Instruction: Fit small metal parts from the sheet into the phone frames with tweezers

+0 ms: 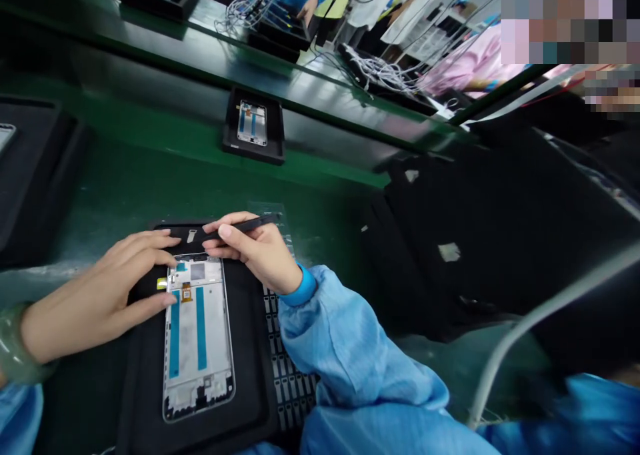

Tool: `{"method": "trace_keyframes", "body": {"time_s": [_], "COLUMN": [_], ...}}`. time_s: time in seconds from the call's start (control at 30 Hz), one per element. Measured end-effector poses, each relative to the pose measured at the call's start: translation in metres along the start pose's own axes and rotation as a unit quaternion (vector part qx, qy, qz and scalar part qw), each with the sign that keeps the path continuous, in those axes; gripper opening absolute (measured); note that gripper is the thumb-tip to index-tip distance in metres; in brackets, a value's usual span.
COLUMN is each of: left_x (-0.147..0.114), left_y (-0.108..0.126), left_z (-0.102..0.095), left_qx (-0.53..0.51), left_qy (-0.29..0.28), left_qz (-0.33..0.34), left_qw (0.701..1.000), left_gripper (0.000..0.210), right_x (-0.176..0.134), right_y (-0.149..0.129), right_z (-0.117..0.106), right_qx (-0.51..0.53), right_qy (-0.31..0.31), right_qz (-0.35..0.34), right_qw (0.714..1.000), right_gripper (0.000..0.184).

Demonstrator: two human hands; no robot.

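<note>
Head view showed no brand, label or writing that could be read; the small markings on the parts were too blurred to tell.

A phone frame lay flat in a black tray on the green counter, its inner side up, with 2 blue strips running along its length and a small orange part near its top end. The left hand rested on the tray's left side, fingers spread and released, grasping nothing; the index fingertip touched the frame's top left corner and the thumb tip lay against its left edge lower down. The right hand sat just above the frame's top right corner, its fingers clenched around a thin black tool, held like a pen. The tool's tip pointed left, over the tray's upper rim just beyond the frame's top end; whether it touched anything could not be told. A small clear bag lay on the counter behind the right hand.

Both arms wore light blue sleeves, and a green bangle circled the left wrist. Farther back, a 2nd tray with another frame sat on the counter, well apart. Another person's hands worked among white cables at the far side.
</note>
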State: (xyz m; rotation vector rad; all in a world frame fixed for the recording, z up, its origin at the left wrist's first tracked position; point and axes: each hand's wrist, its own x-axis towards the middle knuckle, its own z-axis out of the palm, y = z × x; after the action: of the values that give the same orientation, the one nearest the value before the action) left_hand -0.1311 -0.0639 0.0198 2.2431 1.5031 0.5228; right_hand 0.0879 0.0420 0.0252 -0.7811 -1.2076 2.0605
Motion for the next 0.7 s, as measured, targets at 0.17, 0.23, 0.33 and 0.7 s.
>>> {"method": "trace_keyframes", "body": {"time_s": [0.17,0.23,0.33,0.7], "left_x": [-0.004,-0.003,-0.002,-0.005], "left_y": [-0.004,-0.002,-0.001,0.001], "left_z": [0.015,0.016,0.015,0.015], "left_qx": [0.047,0.052,0.05,0.062], "left_qy": [0.005,0.007,0.007,0.012], "left_qz": [0.059,0.059,0.058,0.056], "left_qw": [0.997,0.997,0.997,0.996], "left_gripper": [0.04,0.04,0.041,0.04], "right_x": [-0.001,-0.003,-0.004,-0.004], "right_y": [0.012,0.015,0.017,0.017], "right_z": [0.003,0.005,0.008,0.008], "right_qx": [-0.053,-0.089,-0.132,-0.173], "right_qy": [0.027,0.031,0.031,0.033], "right_qz": [0.024,0.027,0.027,0.0], "right_qw": [0.998,0.995,0.99,0.984], "right_gripper": [0.035,0.036,0.035,0.031]}}
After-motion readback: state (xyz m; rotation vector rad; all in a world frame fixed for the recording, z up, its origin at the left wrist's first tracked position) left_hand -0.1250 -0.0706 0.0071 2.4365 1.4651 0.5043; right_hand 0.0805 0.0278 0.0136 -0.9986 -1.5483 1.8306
